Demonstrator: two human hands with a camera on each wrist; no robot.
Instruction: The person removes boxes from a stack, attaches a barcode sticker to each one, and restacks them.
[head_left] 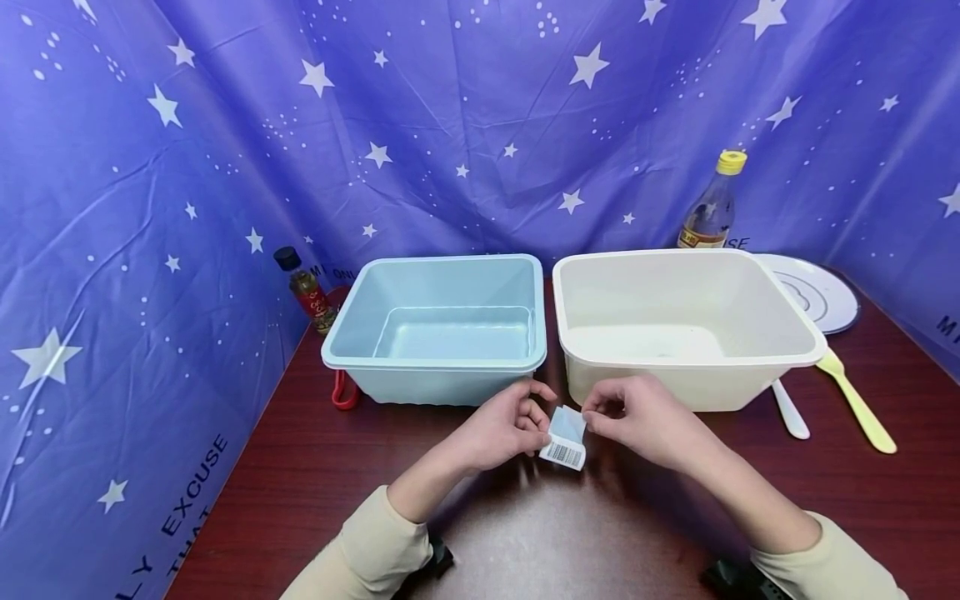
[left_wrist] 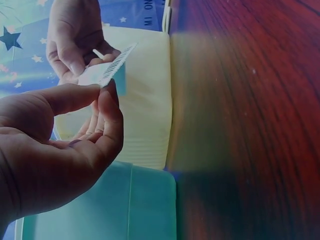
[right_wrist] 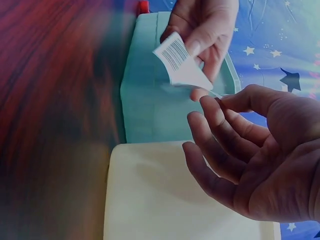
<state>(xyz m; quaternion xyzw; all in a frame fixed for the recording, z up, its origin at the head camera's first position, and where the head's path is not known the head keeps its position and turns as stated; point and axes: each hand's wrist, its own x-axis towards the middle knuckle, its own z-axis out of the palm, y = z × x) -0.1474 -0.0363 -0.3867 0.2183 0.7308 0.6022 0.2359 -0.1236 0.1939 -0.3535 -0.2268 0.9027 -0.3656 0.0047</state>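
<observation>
two bare hands, the left hand (head_left: 504,429) and the right hand (head_left: 648,417), meet over a dark red wood-grain table (head_left: 555,542), both pinching one small folded barcode label (head_left: 564,451). the label is just in front of the gap between two plastic tubs. the left thumb and forefinger are clamped near its barcoded white end; the right thumb and forefinger nip the opposite end, beside a pale blue part, the other right fingers spread loosely.

to handle it well, it would seem best to keep each pinch light and close to the edge, hold the barcoded end steady with the left hand, and draw slowly and evenly with the right; a quick tug could crease or tear something this thin.

behind the hands stand a light blue tub (head_left: 435,364) on the left and a cream tub (head_left: 667,385) on the right, their inner floors in view. left of the blue tub, a black-capped bottle (head_left: 312,293) holds a yellowish liquid. behind the cream tub rises a yellow-capped clear bottle (head_left: 711,214); its base is hidden and its contents cannot be told.
</observation>
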